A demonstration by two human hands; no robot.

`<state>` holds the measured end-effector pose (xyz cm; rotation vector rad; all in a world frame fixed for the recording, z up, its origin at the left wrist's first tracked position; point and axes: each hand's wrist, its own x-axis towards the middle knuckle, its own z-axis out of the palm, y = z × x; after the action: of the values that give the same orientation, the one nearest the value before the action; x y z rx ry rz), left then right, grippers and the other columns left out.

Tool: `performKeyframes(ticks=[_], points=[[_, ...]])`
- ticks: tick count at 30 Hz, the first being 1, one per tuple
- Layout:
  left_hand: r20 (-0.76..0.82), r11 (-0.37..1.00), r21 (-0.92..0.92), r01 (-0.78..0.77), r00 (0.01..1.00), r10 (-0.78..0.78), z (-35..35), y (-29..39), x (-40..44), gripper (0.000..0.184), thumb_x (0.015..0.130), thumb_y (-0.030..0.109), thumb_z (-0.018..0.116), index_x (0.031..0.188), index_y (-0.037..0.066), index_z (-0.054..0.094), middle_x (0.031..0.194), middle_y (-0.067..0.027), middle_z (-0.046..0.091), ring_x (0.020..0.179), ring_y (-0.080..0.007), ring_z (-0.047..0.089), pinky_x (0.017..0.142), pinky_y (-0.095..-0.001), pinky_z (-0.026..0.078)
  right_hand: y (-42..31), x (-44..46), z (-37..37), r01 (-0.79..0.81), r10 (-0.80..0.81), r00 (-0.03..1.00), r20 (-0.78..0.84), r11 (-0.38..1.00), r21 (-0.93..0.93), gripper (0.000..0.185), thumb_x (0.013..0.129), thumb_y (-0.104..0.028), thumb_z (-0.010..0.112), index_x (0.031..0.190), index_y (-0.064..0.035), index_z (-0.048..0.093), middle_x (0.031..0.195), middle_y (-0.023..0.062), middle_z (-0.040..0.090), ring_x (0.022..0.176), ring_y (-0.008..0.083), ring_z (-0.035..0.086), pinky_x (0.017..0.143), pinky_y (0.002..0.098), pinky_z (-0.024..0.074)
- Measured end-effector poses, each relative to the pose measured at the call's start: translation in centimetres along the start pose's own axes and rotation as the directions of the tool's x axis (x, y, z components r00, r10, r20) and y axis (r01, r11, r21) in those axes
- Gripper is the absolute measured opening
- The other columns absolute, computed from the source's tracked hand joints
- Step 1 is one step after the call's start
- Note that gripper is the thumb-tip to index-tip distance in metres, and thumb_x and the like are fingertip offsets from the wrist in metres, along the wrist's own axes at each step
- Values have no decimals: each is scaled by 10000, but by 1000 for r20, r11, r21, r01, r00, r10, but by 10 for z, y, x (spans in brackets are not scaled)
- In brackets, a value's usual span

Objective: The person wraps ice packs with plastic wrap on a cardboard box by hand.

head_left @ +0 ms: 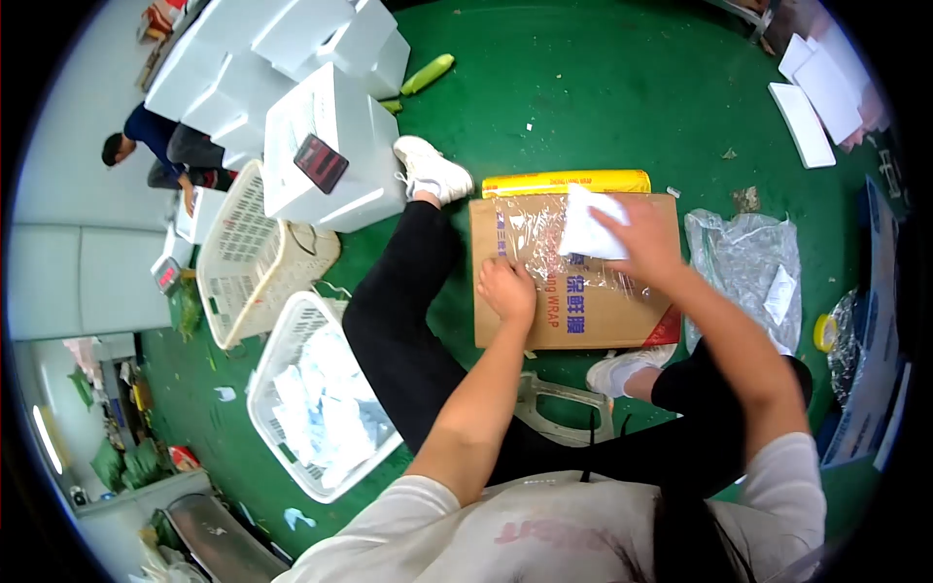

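Observation:
A brown cardboard carton (622,316) with blue and red print lies between my feet, its top partly covered by a sheet of clear plastic film (536,225). My right hand (645,243) grips a flat white packet (590,225) over the film; whether the packet touches it I cannot tell. On the left part of the carton rests my left hand (507,290), its fingers curled in at the edge of the film. Along the carton's far edge lies a long yellow roll or box (566,183).
Left of my leg, a white basket (260,413) holds several white packets, near another white basket (219,291). White foam boxes (364,185) are stacked at upper left, a scale display (321,163) before one. A person (155,146) bends beyond. Crumpled clear plastic (729,253) lies at right.

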<state>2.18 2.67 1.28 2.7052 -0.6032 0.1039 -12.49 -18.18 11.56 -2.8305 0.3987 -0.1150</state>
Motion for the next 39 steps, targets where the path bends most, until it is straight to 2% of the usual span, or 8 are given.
performKeyframes(ticks=[8,10,12,18,29,34,36,39], points=[[90,860,-505,81,995,-41,-4,-31,12,169,937,163,576,859,20,528,713,-211,620,671,-415,603,616,-480,454,-7,-14,54,-258,291,920,-263,954,154,726,762,-336,767,1396,-135,475,1429,215,429,1235,354,465,1026,464,393],[196,790,-562,245,967,-161,-9,-26,15,223,919,198,645,853,3,559,646,-132,582,565,-265,565,566,-390,443,17,-61,62,-577,683,643,-346,730,367,599,820,-397,714,1259,-24,553,1294,239,555,1066,365,570,921,434,462],[279,781,-548,300,946,-167,-14,-26,16,257,890,206,692,844,-23,586,633,-105,567,523,-211,531,547,-374,441,32,-102,67,-744,827,372,421,-5,668,563,859,-485,652,1127,8,607,1083,225,663,906,384,642,816,439,505],[846,544,-404,736,527,-84,-3,-37,25,213,896,191,687,874,-16,640,652,-21,560,516,-114,502,461,-259,452,-45,-82,90,-881,851,470,232,466,76,494,856,-529,608,915,-45,687,883,205,696,879,397,669,774,476,517],[662,974,-194,-116,718,217,-146,-77,23,286,874,264,583,856,2,697,853,-236,671,810,-396,657,767,-467,524,-10,-165,-14,-369,330,928,173,746,554,255,842,-197,584,751,36,632,957,174,663,888,257,631,750,365,481],[391,697,-707,-121,754,527,-104,-23,6,282,972,236,486,886,7,626,880,-187,646,810,-327,624,752,-424,495,-32,-90,8,-292,447,879,168,226,929,191,835,-119,599,685,0,596,1257,145,601,1088,218,569,935,346,437],[471,489,-857,162,630,617,-50,12,6,291,985,221,430,1037,24,638,1121,-230,629,1098,-366,586,920,-500,455,-31,-53,73,-384,368,889,272,276,881,161,828,-107,592,694,-20,609,1256,159,596,1139,249,547,999,390,407],[395,674,-631,-384,589,705,-12,13,-7,363,906,218,513,1215,33,561,1376,-241,491,1372,-359,377,1082,-600,267,-64,-43,96,-94,170,980,-103,853,513,134,763,-114,625,874,-39,623,1271,202,554,1244,358,473,1089,496,300]])
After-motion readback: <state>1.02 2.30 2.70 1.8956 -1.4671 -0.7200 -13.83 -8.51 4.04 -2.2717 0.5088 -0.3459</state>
